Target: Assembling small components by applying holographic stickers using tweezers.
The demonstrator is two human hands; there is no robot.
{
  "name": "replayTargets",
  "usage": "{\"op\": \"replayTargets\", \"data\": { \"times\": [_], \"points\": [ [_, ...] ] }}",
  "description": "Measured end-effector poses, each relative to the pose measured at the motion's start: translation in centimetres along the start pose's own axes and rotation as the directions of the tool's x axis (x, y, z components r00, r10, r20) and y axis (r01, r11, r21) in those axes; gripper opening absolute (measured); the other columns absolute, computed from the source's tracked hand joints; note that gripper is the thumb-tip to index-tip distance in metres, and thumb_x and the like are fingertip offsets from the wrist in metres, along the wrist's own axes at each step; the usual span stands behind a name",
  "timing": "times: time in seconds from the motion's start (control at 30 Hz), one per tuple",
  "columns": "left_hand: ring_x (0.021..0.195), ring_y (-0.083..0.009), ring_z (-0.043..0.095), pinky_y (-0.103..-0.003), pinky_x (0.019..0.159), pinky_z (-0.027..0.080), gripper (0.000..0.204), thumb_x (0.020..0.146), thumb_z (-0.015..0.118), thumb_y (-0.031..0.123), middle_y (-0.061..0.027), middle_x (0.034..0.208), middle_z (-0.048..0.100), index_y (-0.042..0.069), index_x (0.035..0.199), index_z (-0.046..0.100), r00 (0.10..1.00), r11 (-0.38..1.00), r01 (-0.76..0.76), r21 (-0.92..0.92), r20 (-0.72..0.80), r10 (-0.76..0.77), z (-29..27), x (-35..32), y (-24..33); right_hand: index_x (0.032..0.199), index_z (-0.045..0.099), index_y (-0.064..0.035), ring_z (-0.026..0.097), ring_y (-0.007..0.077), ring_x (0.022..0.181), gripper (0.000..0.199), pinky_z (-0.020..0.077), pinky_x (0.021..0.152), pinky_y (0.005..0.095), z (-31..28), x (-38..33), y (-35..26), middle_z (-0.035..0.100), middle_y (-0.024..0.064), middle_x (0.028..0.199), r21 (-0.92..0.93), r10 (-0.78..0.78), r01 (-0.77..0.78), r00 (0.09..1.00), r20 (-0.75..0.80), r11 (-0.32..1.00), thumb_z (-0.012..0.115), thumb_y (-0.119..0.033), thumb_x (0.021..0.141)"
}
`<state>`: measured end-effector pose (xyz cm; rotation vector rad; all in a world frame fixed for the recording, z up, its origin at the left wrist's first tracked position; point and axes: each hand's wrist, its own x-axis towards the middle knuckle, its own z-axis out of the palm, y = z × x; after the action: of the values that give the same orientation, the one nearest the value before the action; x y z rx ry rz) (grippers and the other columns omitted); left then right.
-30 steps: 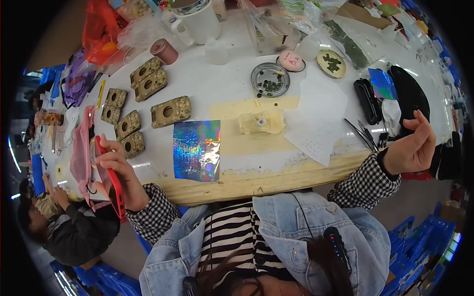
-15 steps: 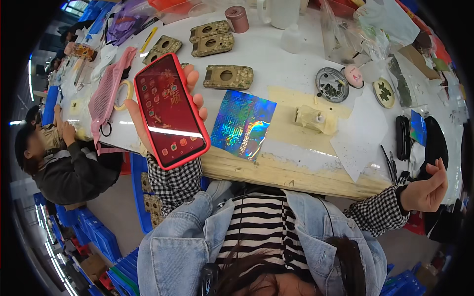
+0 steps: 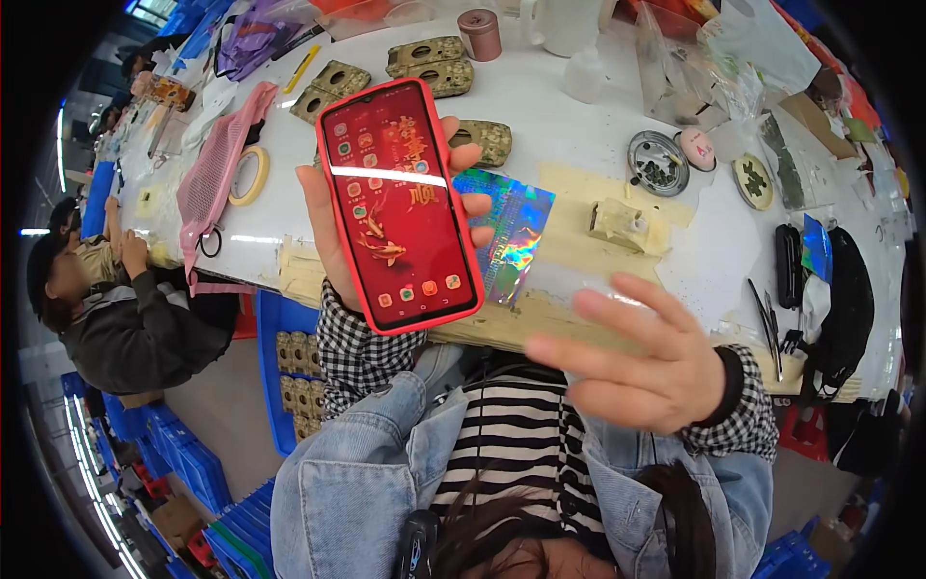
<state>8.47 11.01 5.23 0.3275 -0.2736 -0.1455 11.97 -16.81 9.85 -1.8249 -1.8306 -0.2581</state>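
My left hand (image 3: 328, 236) is wrapped round a smartphone (image 3: 400, 217) in a red case, held up over the table's front edge. The lit screen shows a red background with app icons and a fish picture. To the right of the phone my right hand (image 3: 656, 372) hangs in the air, fingers stretched and apart, with nothing in it. Its fingertips are a little blurred. Partly behind the phone lies a shiny holographic sheet (image 3: 529, 217). Camouflage-painted model hulls (image 3: 487, 145) lie beyond the phone, some partly hidden by it.
A taped block (image 3: 617, 224) sits on the masking-taped table. Round dishes (image 3: 659, 162) of small green parts, tweezers (image 3: 767, 318) and a black case (image 3: 787, 265) are to the right. A tape roll (image 3: 249, 176) and pink mesh bag (image 3: 214, 188) lie left. A co-worker (image 3: 135, 318) sits far left.
My right hand has come in from the far right toward the phone, its fingers spreading. The phone appears farther right and more upright, and the whole view has shifted slightly.
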Motion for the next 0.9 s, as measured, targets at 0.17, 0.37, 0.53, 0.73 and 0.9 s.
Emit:
{"op": "replayTargets", "data": {
  "times": [0.17, 0.37, 0.53, 0.73, 0.9],
  "points": [
    [0.117, -0.0455, 0.052, -0.06, 0.097, 0.044, 0.101, 0.086, 0.038, 0.073, -0.0304, 0.142, 0.033, -0.002, 0.147, 0.009, 0.994, 0.987, 0.051, -0.153, 0.099, -0.037, 0.2, 0.1, -1.5, 0.083, 0.053, -0.0149, 0.045, 0.0261, 0.129, 0.012, 0.0284, 0.112, 0.0495, 3.4, 2.7, -0.5, 0.062, -0.0006, 0.124, 0.092, -0.132, 0.126, 0.989, 0.061, 0.988, 0.058, -0.026, 0.085],
    [0.12, -0.045, 0.05, -0.059, 0.096, 0.045, 0.096, 0.089, 0.039, 0.068, -0.0305, 0.144, 0.03, -0.002, 0.147, 0.007, 0.992, 0.972, 0.043, -0.232, 0.125, -0.014, 0.4, -0.3, -1.4, 0.081, 0.054, -0.0124, 0.052, 0.0284, 0.122, 0.019, 0.0312, 0.109, 0.0549, 2.0, 4.9, 0.2, 0.065, 0.0045, 0.11, 0.207, -0.137, 0.133, 0.99, 0.005, 0.969, 0.059, -0.03, 0.086],
    [0.118, -0.0461, 0.05, -0.058, 0.094, 0.047, 0.092, 0.09, 0.037, 0.067, -0.029, 0.144, 0.03, 0.001, 0.148, 0.008, 0.997, 0.963, 0.049, -0.266, 0.074, -0.03, 0.7, -0.7, -1.4, 0.081, 0.053, -0.0111, 0.053, 0.0301, 0.12, 0.032, 0.0325, 0.108, 0.057, 2.4, 5.5, -0.5, 0.065, 0.0069, 0.112, 0.148, -0.213, 0.225, 0.973, -0.088, 0.963, 0.055, -0.042, 0.088],
    [0.115, -0.0407, 0.054, -0.053, 0.09, 0.051, 0.082, 0.093, 0.035, 0.063, -0.0267, 0.14, 0.038, 0.002, 0.145, 0.023, 0.98, 0.965, -0.15, -0.216, -0.162, 0.116, 2.5, -0.4, -2.6, 0.087, 0.054, -0.0094, 0.042, 0.0347, 0.129, 0.045, 0.023, 0.11, 0.0587, 1.6, 7.0, 1.7, 0.059, 0.0083, 0.125, 0.04, -0.009, 0.009, 1.0, -0.013, 0.999, 0.05, -0.054, 0.088],
    [0.112, -0.0387, 0.056, -0.05, 0.088, 0.053, 0.079, 0.094, 0.032, 0.063, -0.0238, 0.139, 0.04, 0.003, 0.145, 0.026, 0.993, 0.974, -0.118, -0.195, 0.004, 0.121, 1.9, -0.2, -2.8, 0.097, 0.054, -0.0065, 0.043, 0.0379, 0.128, 0.038, 0.0235, 0.109, 0.0571, 0.1, 7.6, 3.1, 0.059, 0.0121, 0.125, 0.071, 0.032, -0.026, 0.996, -0.086, 0.997, 0.052, -0.044, 0.091]
  ]
}}
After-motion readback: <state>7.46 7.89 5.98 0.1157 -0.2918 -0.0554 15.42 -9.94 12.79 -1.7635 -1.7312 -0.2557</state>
